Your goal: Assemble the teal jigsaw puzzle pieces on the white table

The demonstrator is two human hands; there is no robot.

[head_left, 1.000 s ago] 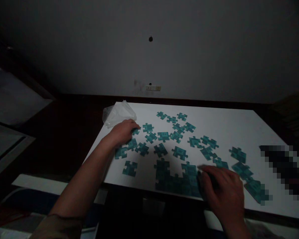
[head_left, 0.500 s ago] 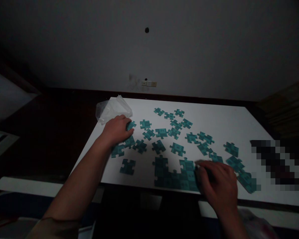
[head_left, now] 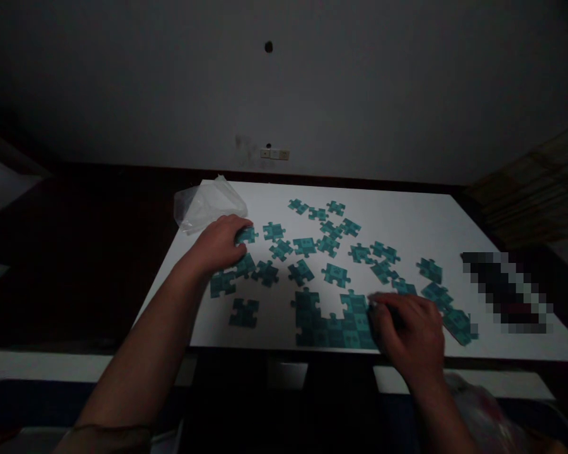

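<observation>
Teal jigsaw puzzle pieces lie on a white table (head_left: 402, 221). My left hand (head_left: 222, 243) rests at the far left of them, thumb and fingers apart around the left side of a puzzle piece (head_left: 248, 235) that lies flat. A joined block of pieces (head_left: 331, 331) sits at the near edge, with a gap in its upper side. My right hand (head_left: 411, 328) is at the block's right end, fingers curled and thumb close to the index finger. Whatever is between them is hidden in shadow. Another loose piece (head_left: 244, 313) lies left of the block.
A clear plastic bag (head_left: 211, 205) lies at the table's far left corner. Several loose pieces (head_left: 305, 246) spread across the middle, and a few overlap (head_left: 459, 323) at the right. Beyond them is a dark pixelated object (head_left: 502, 290). The wall has sockets (head_left: 274, 154).
The view has shifted slightly. My left thumb has drawn back a little to the left from the piece beside it, which stays in place. My right hand stays at the block's right end.
</observation>
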